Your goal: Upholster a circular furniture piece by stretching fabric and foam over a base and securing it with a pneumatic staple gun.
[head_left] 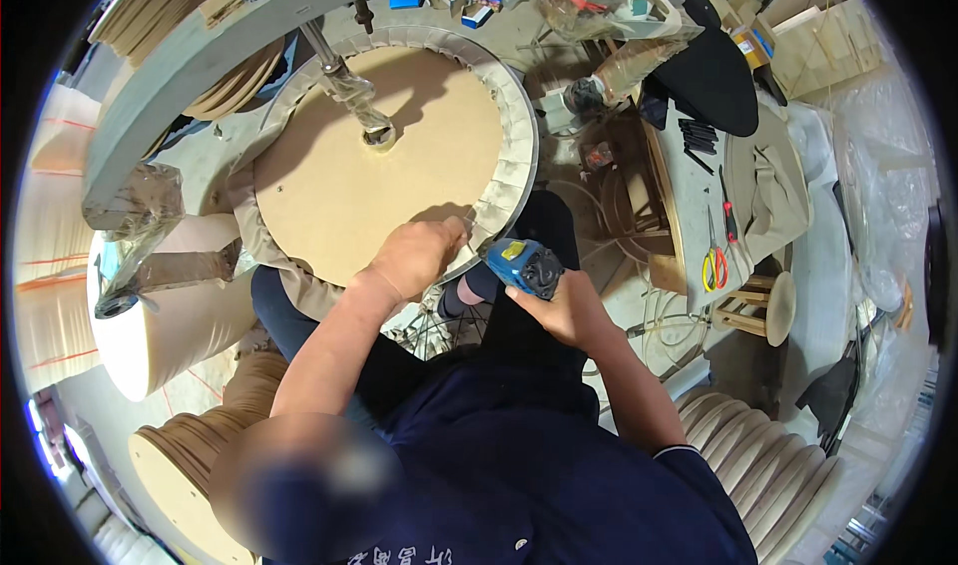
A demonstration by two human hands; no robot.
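A round beige board (379, 176) lies under a metal press rod (344, 86), ringed by pale fabric (514, 146) that is folded in pleats over its edge on the right. On the left the fabric (249, 216) hangs looser. At the board's near edge my left hand (419, 256) is closed, its fingertips pinching the fabric rim. My right hand (564, 310) is wrapped round a blue and black staple gun (529, 268). The gun's nose points at the rim just right of my left fingers; whether it touches cannot be seen.
To the right, a side table holds scissors (715, 266), a red-handled screwdriver (729, 221), black staple strips (699, 136) and folded beige cloth (773, 196). Stacks of round boards stand at lower left (190, 445) and lower right (748, 465). A grey machine arm (130, 126) curves overhead.
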